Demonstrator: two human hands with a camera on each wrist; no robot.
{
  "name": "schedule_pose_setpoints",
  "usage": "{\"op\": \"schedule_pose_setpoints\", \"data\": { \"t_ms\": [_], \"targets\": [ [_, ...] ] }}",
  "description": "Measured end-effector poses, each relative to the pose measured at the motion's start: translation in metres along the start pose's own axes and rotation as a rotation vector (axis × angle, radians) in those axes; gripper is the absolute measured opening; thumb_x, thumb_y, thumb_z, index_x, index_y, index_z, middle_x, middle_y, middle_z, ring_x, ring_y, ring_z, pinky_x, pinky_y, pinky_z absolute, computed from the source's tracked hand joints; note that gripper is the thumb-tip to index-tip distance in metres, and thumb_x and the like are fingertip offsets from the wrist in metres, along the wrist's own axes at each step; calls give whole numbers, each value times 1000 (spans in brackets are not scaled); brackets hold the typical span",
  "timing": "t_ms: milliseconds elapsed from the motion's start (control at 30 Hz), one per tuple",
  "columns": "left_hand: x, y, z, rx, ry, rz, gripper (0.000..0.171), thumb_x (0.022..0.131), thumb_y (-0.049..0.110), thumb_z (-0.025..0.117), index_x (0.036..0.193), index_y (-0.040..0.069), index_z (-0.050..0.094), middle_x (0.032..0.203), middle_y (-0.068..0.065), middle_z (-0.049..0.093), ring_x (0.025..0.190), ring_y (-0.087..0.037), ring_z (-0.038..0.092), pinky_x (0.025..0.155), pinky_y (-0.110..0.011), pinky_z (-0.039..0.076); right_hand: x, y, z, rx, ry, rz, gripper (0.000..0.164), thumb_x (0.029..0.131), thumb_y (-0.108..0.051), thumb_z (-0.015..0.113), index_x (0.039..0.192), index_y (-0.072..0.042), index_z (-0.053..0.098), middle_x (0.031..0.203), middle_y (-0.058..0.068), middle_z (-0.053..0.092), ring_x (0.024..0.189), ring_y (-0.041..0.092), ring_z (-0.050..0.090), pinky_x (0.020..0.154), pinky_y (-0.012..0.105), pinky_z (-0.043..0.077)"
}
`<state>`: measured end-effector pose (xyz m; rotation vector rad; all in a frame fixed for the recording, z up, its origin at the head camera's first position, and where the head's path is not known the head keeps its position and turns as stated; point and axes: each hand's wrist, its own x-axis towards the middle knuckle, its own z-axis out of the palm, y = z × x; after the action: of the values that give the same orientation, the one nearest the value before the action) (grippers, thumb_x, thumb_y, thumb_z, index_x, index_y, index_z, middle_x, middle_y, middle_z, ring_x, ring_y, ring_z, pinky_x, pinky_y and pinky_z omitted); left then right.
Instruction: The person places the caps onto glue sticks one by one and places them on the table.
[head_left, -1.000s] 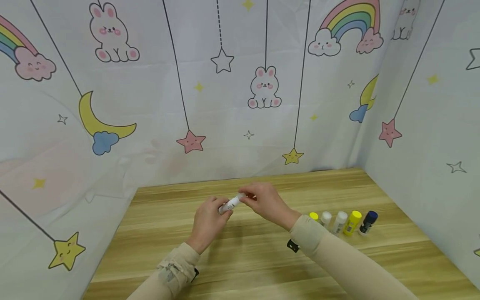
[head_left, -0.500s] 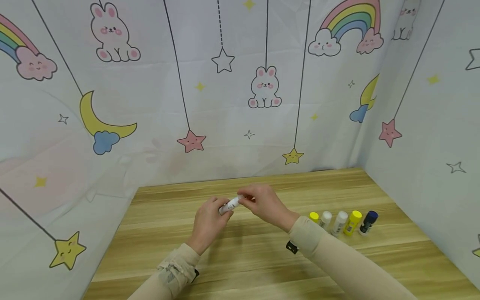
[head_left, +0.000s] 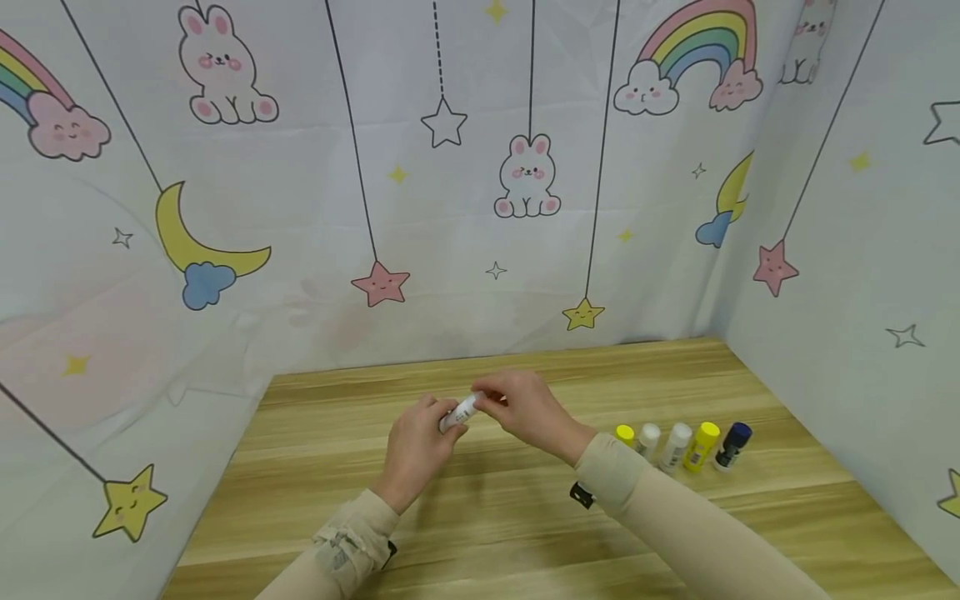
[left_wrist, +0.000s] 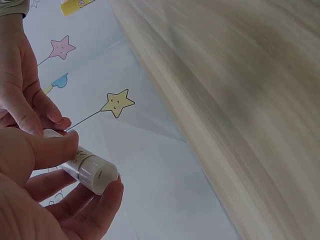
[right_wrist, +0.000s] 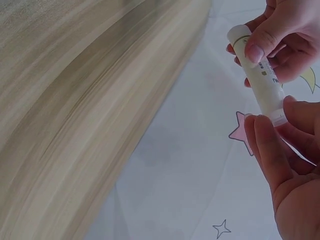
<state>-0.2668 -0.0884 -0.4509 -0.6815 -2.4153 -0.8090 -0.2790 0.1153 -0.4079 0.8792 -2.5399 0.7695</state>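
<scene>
A white glue stick (head_left: 459, 412) with small dark print is held tilted above the table, between both hands. My left hand (head_left: 420, 446) grips its lower end, thumb across the barrel; a thin ring line circles that end in the left wrist view. At the upper end, the thumb and fingertips of my right hand (head_left: 521, 408) pinch the tip of the glue stick (right_wrist: 262, 82). In the right wrist view those fingertips cover part of a narrow collar at that end.
Several glue sticks stand in a row at the right of the wooden table (head_left: 487, 517): a yellow one (head_left: 702, 447), white ones (head_left: 677, 447) and a dark-blue-capped one (head_left: 732, 447). My right sleeve partly hides the row. A printed curtain (head_left: 450, 217) borders the back.
The right fingertips have shifted slightly down and left along the glue stick's upper end, and less of that end shows. The left hand stays nearly still.
</scene>
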Motion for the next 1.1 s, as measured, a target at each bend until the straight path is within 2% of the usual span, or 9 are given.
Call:
{"op": "schedule_pose_setpoints", "data": {
  "t_ms": [200, 367, 500, 633, 733, 800, 933, 1100],
  "targets": [
    [1, 8, -3, 55, 1, 69, 27, 79, 14, 88, 102, 5, 77, 78, -2, 59, 60, -12, 54, 54, -26, 47, -2, 1, 0, 23, -3, 17, 14, 96, -17, 71, 110, -14, 75, 95, -9, 69, 79, 1, 60, 69, 19, 53],
    [2, 14, 0, 90, 4, 102, 23, 75, 12, 90, 92, 5, 77, 75, -2, 59, 60, -14, 56, 56, -27, 49, -4, 1, 1, 21, 0, 31, 8, 95, -14, 73, 102, -16, 74, 88, -10, 65, 70, 2, 57, 61, 21, 51],
    [0, 19, 3, 96, -7, 89, 22, 74, 13, 90, 90, 5, 76, 74, -2, 59, 60, -14, 57, 55, -27, 50, -5, 1, -2, 35, -53, 33, 5, 95, -13, 72, 98, -17, 73, 83, -10, 61, 66, 5, 55, 58, 24, 49],
    [0, 22, 5, 72, -7, 78, 25, 74, 14, 91, 92, 5, 76, 77, -2, 62, 61, -14, 59, 56, -29, 51, -6, 3, -10, 112, -111, 102, 8, 96, -16, 71, 103, -19, 73, 86, -12, 64, 74, 3, 59, 67, 25, 52],
    [3, 24, 5, 40, 3, 79, 27, 77, 16, 90, 98, 6, 75, 83, -3, 65, 66, -14, 62, 59, -30, 52, -7, 4, -18, 163, -98, 160, 13, 96, -20, 72, 109, -19, 74, 90, -14, 67, 80, 2, 62, 72, 27, 54],
    [4, 25, 4, 27, 1, 75, 29, 78, 19, 89, 101, 8, 74, 87, -3, 67, 70, -14, 63, 60, -29, 53, -6, 3, -22, 173, -80, 169, 17, 95, -22, 72, 111, -18, 75, 90, -14, 68, 81, 3, 63, 73, 28, 54],
    [4, 25, 1, 27, -20, 39, 37, 81, 27, 87, 110, 9, 74, 92, -5, 69, 72, -15, 64, 58, -29, 52, -6, 3, -27, 147, -81, 158, 18, 94, -24, 74, 110, -15, 75, 88, -14, 67, 80, 3, 62, 70, 27, 54],
    [-1, 24, -3, 33, -42, 1, 46, 86, 43, 80, 119, 11, 73, 102, -8, 71, 81, -21, 68, 61, -35, 55, -11, 7, -30, 36, -89, 119, 13, 91, -20, 77, 103, -14, 76, 86, -14, 63, 74, 3, 58, 67, 25, 52]
  ]
}}
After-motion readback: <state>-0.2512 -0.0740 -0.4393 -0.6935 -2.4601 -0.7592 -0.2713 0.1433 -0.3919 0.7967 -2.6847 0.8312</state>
